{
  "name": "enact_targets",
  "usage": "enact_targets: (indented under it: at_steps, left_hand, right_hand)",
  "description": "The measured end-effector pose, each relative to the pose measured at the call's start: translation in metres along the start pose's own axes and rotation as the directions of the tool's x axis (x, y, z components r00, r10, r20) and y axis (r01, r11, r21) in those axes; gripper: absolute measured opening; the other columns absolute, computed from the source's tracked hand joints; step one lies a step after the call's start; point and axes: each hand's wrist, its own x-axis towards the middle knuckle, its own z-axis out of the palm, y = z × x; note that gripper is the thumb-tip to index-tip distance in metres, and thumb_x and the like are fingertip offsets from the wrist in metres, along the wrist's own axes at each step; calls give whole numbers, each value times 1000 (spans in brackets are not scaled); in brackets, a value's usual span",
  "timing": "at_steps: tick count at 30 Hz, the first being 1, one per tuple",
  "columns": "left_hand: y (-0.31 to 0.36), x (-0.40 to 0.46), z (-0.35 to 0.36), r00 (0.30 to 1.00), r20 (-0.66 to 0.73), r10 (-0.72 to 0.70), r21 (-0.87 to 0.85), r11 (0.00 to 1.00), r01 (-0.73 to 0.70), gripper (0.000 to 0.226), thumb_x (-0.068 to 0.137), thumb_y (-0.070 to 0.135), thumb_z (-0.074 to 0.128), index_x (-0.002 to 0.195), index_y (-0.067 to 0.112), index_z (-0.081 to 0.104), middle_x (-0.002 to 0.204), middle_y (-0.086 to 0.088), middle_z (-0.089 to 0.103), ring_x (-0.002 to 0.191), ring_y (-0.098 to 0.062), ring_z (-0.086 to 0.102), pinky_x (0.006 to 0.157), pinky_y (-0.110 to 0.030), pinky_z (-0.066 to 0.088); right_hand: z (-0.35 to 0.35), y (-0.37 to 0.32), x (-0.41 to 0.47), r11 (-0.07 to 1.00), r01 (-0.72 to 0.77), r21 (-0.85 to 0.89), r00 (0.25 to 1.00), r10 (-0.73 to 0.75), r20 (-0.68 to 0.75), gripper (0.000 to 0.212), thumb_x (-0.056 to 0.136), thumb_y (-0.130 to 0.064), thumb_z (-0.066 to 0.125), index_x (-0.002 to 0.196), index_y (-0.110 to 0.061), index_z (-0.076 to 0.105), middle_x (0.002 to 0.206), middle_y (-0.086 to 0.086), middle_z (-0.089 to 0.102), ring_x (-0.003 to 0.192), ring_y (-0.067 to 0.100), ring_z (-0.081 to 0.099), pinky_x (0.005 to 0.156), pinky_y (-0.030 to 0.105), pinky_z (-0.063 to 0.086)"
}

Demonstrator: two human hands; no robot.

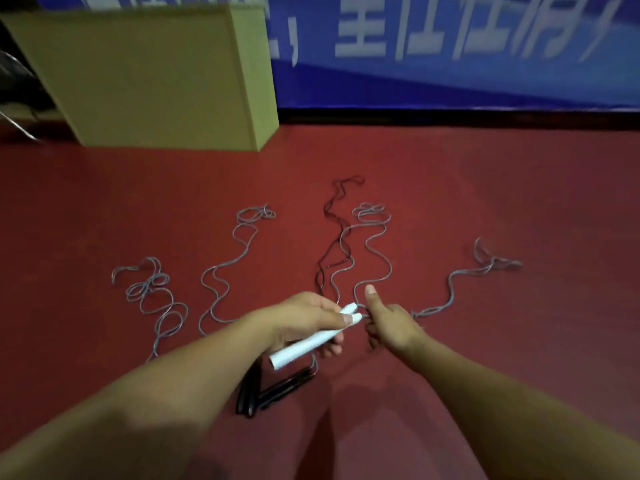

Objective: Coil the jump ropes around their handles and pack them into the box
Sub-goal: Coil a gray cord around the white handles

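Observation:
My left hand [304, 318] grips a pair of white jump-rope handles [313, 342] side by side, just above the red floor. My right hand [389, 323] is close to the handles' tips, thumb up, its fingers curled around the grey rope [372, 252] that runs from them. Several more grey ropes lie loose on the floor, one at far left [156, 292], one left of centre [228, 268], one at right [464, 275]. A black rope [334, 237] trails back to black handles [273, 389] under my left forearm. The yellow-green box [156, 74] stands at back left.
A blue banner [450, 46] with white characters runs along the back wall. A dark chair frame [14, 98] shows at the left edge behind the box. Red floor [519, 188] stretches to the right of the ropes.

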Motion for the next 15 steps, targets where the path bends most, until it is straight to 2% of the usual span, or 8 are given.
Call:
enact_targets:
  at_steps: [1,3,5,7,9,11,13,15]
  left_hand:
    - [7,-15,2,998,60,2,-38,999,0,11,95,8,60,104,3,62,72,-6,62,63,-19,67,56,-29,55]
    - [16,-43,8,987,159,9,-50,999,-1,35,91,1,59,125,7,57,80,-5,61,67,-21,67,55,-32,58]
    - [26,-70,12,987,159,24,41,999,-31,41,90,5,63,128,17,55,84,-3,63,62,-19,65,48,-27,55]
    - [35,-90,15,992,116,42,141,988,-58,32,92,18,65,123,21,58,82,-2,66,57,-14,62,43,-22,48]
    - [45,-110,17,994,48,94,178,979,-101,28,94,26,64,120,19,61,81,-2,68,54,-12,58,40,-18,40]
    - [54,-127,18,984,-48,169,117,980,-163,25,93,23,65,117,16,64,83,-5,69,51,-12,56,37,-17,34]
    - [58,-144,22,959,-145,243,38,970,-240,21,91,17,68,112,16,67,86,-7,69,49,-13,54,35,-16,29]
    - [55,-159,27,934,-200,295,-4,953,-301,20,89,14,68,109,18,69,86,-7,67,49,-13,53,34,-16,27]
  right_hand:
    - [-10,-7,-10,1000,14,-1,1000,-14,-23,79,92,-71,29,41,-15,51,42,-1,49,49,21,50,65,35,43]
    - [-32,-22,-30,997,55,-59,988,-63,-143,74,93,-67,35,44,-14,48,45,1,46,51,21,44,60,32,38]
    - [-51,-35,-53,995,87,-39,955,-95,-283,67,94,-65,39,50,-15,49,50,3,47,55,21,43,59,31,36]
    - [-61,-40,-77,994,107,20,934,-94,-346,64,92,-66,40,51,-17,48,50,0,45,54,20,41,59,31,34]
    - [-67,-46,-100,990,133,44,941,-112,-318,60,93,-65,39,54,-20,44,47,-4,39,51,18,35,55,29,29]
    - [-72,-61,-118,967,179,182,966,-138,-218,54,95,-60,42,61,-19,48,45,-7,34,45,15,28,49,25,24]
    - [-76,-82,-135,931,225,289,974,-202,-105,46,98,-53,43,80,-16,61,49,-2,35,41,12,26,45,22,21]
    - [-72,-93,-153,893,297,338,954,-288,-78,38,102,-43,41,102,-16,67,54,8,46,39,13,29,42,20,22]
